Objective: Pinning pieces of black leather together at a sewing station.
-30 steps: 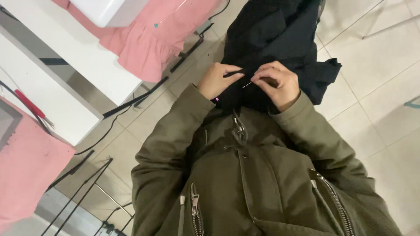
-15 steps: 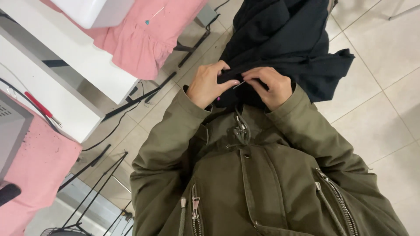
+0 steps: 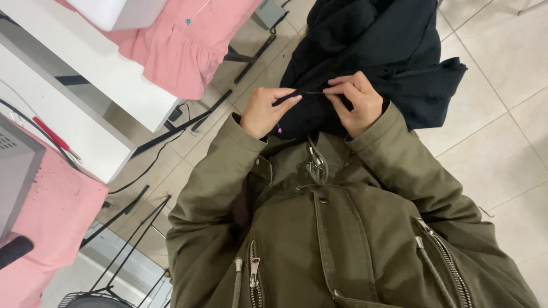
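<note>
A black garment lies bunched on my lap, above my olive green jacket. My left hand pinches a folded edge of the black fabric between thumb and fingers. My right hand holds a thin needle by its end, its tip pointing left toward the pinched fold. The two hands are a few centimetres apart. Much of the garment hangs down past my knees toward the tiled floor.
A white table stands at the left with pink cloth draped over its edge. More pink cloth lies lower left beside a grey machine. Black cables run across the tiled floor.
My hands have shifted slightly apart along the black fabric, and the needle now shows between them. The view has tilted a little, with the table sliding left.
</note>
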